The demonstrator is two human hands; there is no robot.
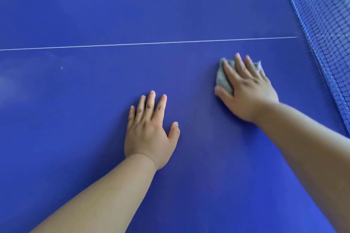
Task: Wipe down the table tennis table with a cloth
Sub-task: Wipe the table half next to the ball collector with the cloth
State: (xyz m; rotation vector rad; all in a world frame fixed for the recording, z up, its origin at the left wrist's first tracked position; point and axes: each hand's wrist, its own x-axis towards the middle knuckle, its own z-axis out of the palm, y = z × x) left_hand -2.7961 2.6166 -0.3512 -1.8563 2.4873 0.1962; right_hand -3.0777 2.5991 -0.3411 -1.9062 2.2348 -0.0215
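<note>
Cloth (223,79) — grey, crumpled — lies on the blue surface (75,109) near the net (325,34), under the right hand (246,91), whose fingers (230,71) are spread straight across it, pressing it down. The left hand (149,130) rests palm-down, fingers straight, well apart from the cloth.

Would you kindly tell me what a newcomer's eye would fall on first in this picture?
The deep blue table tennis table fills the view, a thin white line crossing it and the net at right. Near the net the right hand presses a grey cloth flat, while the left hand rests spread at centre.
</note>
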